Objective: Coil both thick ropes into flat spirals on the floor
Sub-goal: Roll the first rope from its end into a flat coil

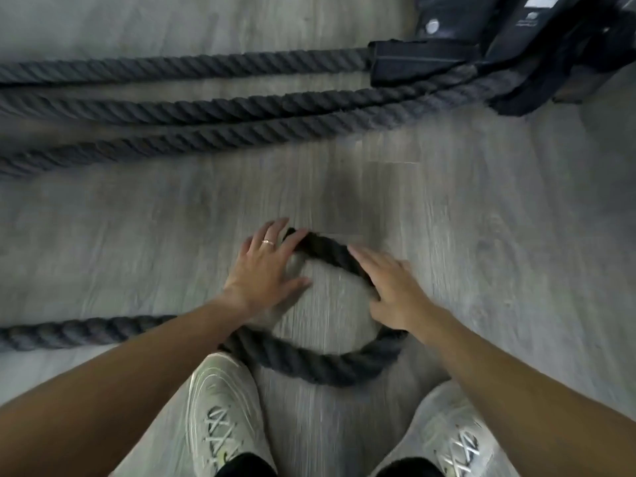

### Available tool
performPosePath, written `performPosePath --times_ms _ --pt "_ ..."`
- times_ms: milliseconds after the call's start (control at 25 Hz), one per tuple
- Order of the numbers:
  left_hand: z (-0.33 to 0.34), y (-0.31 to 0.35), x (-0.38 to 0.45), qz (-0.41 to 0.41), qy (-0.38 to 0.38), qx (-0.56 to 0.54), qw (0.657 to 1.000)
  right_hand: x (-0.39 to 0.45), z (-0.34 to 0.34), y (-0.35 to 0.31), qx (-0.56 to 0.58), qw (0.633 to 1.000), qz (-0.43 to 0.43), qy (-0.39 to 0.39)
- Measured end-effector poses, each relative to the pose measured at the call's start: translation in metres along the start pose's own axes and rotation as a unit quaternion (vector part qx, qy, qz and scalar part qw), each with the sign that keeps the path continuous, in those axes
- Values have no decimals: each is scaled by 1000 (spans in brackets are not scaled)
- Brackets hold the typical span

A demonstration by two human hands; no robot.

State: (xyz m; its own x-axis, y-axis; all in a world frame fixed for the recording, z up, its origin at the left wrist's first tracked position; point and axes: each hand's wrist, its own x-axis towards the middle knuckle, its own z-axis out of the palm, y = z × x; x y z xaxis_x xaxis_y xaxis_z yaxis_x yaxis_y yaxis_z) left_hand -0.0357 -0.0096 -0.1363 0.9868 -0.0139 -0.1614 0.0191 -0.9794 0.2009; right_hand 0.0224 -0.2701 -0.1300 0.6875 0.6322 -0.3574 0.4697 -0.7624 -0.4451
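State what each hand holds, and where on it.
Nothing is gripped. The left hand and right hand press flat on opposite sides of the rope loop.

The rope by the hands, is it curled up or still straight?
Curled: the rope bends into one open ring between both hands, its tail running straight off left.

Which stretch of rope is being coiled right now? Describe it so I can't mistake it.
Start at the two pale shoes at the bottom. Just beyond them one dark rope curls into a single open ring, with the left hand and right hand resting on it. The three rope runs farther off lie straight.
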Motion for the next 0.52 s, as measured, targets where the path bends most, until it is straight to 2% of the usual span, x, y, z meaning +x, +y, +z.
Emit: performPosePath --times_ms 120,200,280,360,440,520 --pt "-5 -15 21 0 -41 16 999 28 -6 -15 -4 998 -60 7" --pt "-14 -15 25 23 -87 58 994 34 -1 -23 60 995 -44 73" --pt "-16 -9 19 24 -90 71 993 27 5 -27 139 979 32 149" --pt "-14 -2 13 -29 -68 26 997 8 10 -30 179 953 161 185" --pt "-12 6 13 -85 -55 -17 995 -17 21 -40 173 927 280 179" --pt "-13 15 18 -111 -66 -47 990 -39 37 -56 223 900 344 148"
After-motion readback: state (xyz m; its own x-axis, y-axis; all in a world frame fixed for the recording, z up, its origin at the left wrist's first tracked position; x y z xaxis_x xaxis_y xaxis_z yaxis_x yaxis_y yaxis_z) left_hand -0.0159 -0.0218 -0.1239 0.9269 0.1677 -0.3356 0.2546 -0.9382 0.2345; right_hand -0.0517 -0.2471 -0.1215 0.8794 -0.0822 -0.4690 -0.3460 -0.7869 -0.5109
